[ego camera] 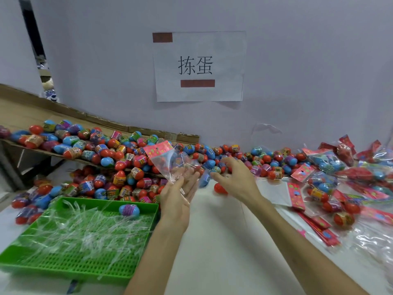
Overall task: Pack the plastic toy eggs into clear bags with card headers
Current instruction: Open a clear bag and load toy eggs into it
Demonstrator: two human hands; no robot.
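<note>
- Left hand (177, 194) is palm up and holds the clear bag (168, 165) by its lower end. The bag's long axis runs up and to the left, so the pink card header (158, 149) is at the far top and the mouth sits down by the fingers.
- Right hand (236, 179) hovers just to the right with fingers loosely curled and spread, looks like nothing's in it.
- Key bit: a blue egg (204, 180) sits right between the two hands, just beside the bag's lower end. It's blurry, so I can't tell if any fingertip touches it.
- A loose red egg (220, 188) lies on the bench (212, 231) under the right hand, the free one, so I'd guess that hand feeds the bag.
- The big egg pile (119, 154) is behind and to the left.
</note>
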